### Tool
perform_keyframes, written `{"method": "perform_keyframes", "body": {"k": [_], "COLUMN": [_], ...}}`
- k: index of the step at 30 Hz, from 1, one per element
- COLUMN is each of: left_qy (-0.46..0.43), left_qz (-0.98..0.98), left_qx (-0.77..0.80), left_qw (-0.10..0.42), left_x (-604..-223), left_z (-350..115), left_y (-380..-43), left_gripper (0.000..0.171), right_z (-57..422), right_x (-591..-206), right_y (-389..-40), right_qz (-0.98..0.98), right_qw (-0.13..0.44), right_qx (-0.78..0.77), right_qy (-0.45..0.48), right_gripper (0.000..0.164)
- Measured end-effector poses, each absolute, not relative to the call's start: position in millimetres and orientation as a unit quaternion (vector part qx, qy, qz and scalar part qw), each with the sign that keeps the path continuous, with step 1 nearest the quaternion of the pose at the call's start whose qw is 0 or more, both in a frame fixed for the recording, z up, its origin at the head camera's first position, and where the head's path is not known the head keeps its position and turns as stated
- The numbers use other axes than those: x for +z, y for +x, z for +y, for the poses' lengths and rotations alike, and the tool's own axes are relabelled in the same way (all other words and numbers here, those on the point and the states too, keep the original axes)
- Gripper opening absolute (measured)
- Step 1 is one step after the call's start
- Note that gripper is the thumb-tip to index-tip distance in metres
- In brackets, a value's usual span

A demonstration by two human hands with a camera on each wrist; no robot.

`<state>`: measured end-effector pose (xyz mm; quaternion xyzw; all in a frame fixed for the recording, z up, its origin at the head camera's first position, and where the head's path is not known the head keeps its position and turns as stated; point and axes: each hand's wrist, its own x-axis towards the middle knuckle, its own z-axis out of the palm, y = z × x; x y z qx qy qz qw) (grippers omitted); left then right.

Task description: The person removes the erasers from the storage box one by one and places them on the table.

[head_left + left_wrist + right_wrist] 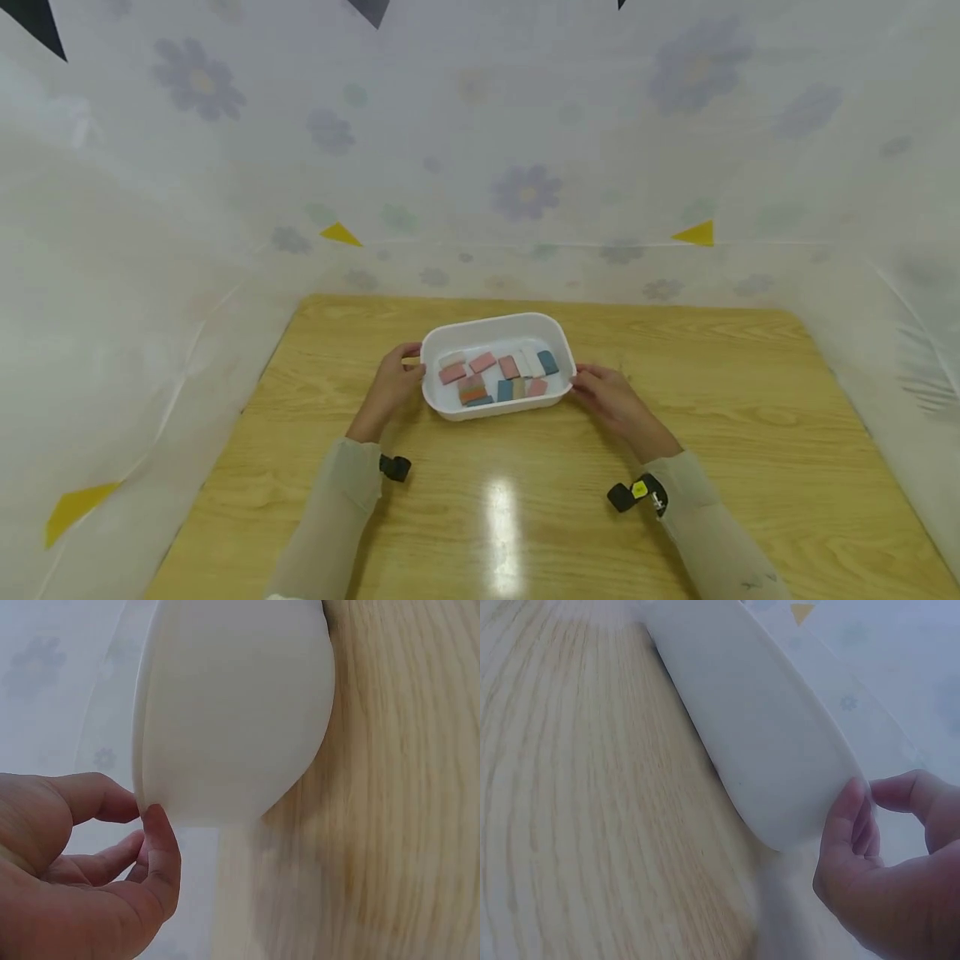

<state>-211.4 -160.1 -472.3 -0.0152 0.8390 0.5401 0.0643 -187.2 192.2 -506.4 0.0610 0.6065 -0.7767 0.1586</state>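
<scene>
A white oval-cornered plastic tub [465,412] sits between both hands near the far side of the table, turned slightly. Inside it lie several small flat blocks, pink [482,362], blue [547,362], white and tan, with one striped stack [472,389] at the front left. My left hand [395,379] pinches the tub's left end at the rim, and the left wrist view shows thumb and forefinger meeting on the edge of the tub wall [232,712]. At the right end, my right hand [611,404] pinches the rim likewise; its fingertips curl at the tub's edge in the right wrist view.
The wooden table [562,533] runs from the front to a pale flower-patterned sheet [480,150] at the back and sides. Yellow triangles [693,234] are stuck on the sheet. Each wrist carries a small black camera [396,468].
</scene>
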Motion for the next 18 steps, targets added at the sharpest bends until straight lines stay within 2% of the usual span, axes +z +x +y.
{"method": "perform_keyframes", "body": {"k": [7,18], "left_qy": [-0.004,-0.005], "left_qz": [0.839,0.841], "left_qx": [0.54,0.537], "left_qw": [0.069,0.073], "left_x": [-464,-475], "left_z": [-144,-129], "left_y": [-216,-228], "left_gripper": [0.043,0.043], "right_z": [201,213], "right_x": [-502,-505], "right_y": [-175,-161], "right_qz": [0.611,0.596], "right_qw": [0.161,0.143], "right_qx": [-0.77,-0.783], "right_qy": [0.093,0.105], "right_gripper": [0.047,0.043]}}
